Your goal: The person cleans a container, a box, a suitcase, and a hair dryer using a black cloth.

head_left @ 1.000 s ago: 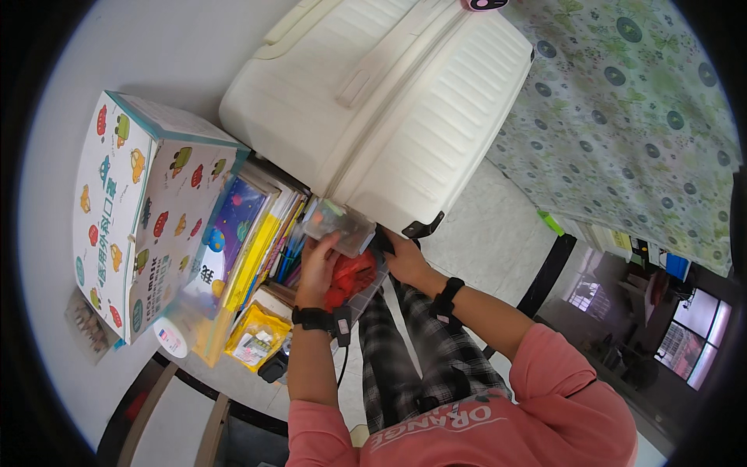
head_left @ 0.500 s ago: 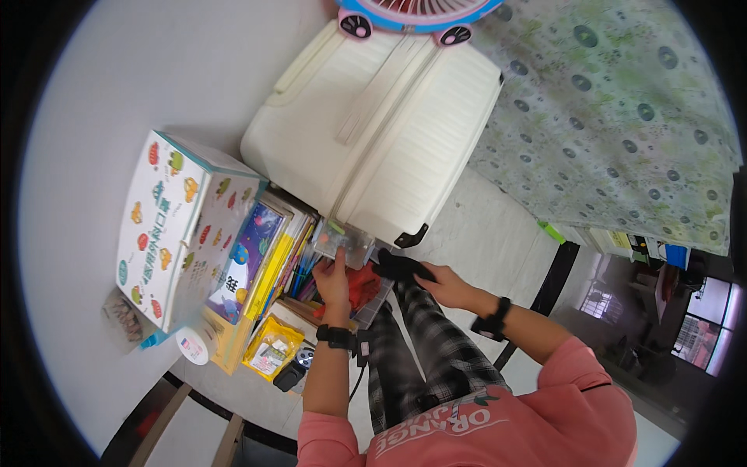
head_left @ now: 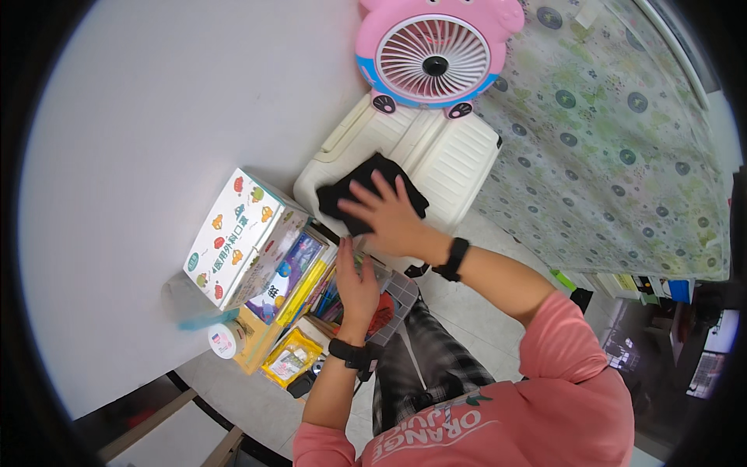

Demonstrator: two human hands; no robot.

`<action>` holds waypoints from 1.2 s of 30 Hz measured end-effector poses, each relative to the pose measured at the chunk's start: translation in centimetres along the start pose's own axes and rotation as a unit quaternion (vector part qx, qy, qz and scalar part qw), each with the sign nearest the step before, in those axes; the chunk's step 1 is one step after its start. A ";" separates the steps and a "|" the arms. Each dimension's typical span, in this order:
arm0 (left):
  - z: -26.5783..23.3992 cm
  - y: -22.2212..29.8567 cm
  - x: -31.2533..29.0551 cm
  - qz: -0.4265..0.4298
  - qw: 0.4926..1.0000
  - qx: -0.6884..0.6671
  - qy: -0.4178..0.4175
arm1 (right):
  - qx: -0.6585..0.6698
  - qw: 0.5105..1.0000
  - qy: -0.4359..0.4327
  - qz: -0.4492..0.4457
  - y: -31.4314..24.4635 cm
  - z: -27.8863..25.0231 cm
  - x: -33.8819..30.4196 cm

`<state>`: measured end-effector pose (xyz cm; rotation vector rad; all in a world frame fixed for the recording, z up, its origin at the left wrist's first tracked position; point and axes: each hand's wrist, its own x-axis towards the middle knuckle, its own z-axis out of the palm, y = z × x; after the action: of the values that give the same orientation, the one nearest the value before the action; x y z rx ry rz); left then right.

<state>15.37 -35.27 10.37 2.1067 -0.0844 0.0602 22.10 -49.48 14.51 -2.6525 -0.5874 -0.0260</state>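
Note:
A black cloth (head_left: 364, 170) lies spread on the white suitcase (head_left: 463, 159). My right hand (head_left: 393, 222) reaches over the cloth, fingers spread and pointing to the upper left; whether the palm presses on it I cannot tell. Nearer me, my left hand (head_left: 358, 292) hovers over or rests on a grey grid-sided bin (head_left: 401, 303), beside a row of books (head_left: 292, 272). Its fingers are extended and its thumb is apart, with nothing visible in it. A red item (head_left: 383, 313) shows inside the bin, partly hidden by that hand.
A pink and blue fan (head_left: 434, 66) stands at the suitcase's far end. Left of the books is a white printed carton (head_left: 233, 237), with a round white tub (head_left: 226, 340) below it. A yellow packet (head_left: 294, 358) sits nearer. A patterned curtain (head_left: 576, 156) hangs at right.
My right hand has moved up and left from above my legs, and the black cloth it held bunched now lies spread on the suitcase. The view has shifted, showing more of the fan.

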 end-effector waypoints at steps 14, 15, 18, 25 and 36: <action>0.1 0.7 -0.2 -0.148 0.984 -0.058 -0.081 | -0.122 0.982 -0.004 0.143 3.5 3.1 12.5; 0.1 0.8 -0.3 -0.177 0.976 -0.084 -0.100 | -0.119 0.983 -0.007 0.142 3.2 3.1 12.5; 0.7 0.1 -0.7 -0.142 0.983 -0.039 -0.108 | -0.066 0.997 -0.037 0.004 2.4 3.6 10.9; 1.9 0.9 -0.8 -0.124 0.989 0.005 -0.081 | 0.007 0.986 -0.052 -0.160 2.3 2.7 4.5; 1.0 0.8 -0.6 -0.158 0.978 0.030 -0.134 | 0.099 0.975 -0.153 -0.124 6.3 -2.9 -10.1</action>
<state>14.70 -36.49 10.51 2.1521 0.0927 -0.4164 15.67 -59.91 13.60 -2.3897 -0.9661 0.3546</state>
